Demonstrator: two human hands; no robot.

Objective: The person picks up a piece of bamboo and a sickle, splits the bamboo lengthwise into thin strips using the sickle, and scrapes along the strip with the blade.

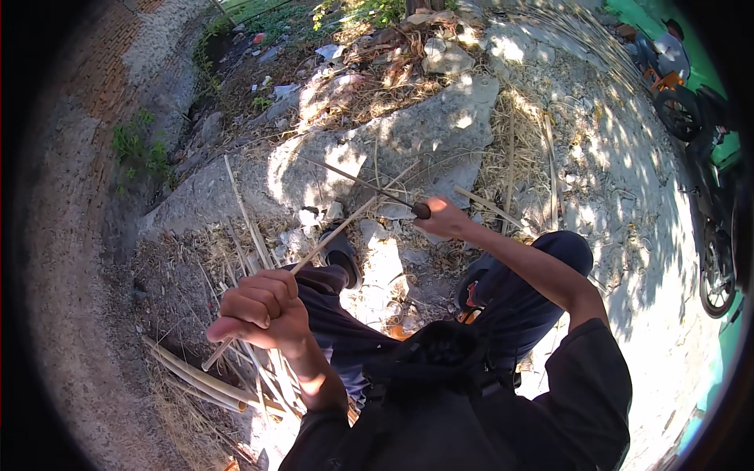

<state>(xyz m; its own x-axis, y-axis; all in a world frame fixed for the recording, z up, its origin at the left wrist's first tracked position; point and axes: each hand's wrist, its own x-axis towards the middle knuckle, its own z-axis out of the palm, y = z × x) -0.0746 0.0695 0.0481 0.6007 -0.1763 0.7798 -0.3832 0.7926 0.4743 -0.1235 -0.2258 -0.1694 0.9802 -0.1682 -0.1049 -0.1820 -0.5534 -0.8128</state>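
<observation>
My left hand (pixel 263 308) is closed in a fist around a long, pale strip of split bamboo or cane (pixel 334 234). The strip slants up and away to the right from that fist. In my right hand (pixel 444 217) is the dark handle of a long, thin-bladed knife (pixel 353 178). Its blade points away to the left and crosses the strip near the strip's far end. Whether blade and strip touch there, I cannot tell. Both hands are held out in front of my bent knees.
Several pale strips (pixel 250 216) lie beside my left leg, with thicker curved pieces (pixel 196 378) at lower left. A large flat rock (pixel 440 125) stretches ahead, near straw and litter. Parked motorcycles (pixel 715 267) stand far right, and a person (pixel 671 55) is at upper right.
</observation>
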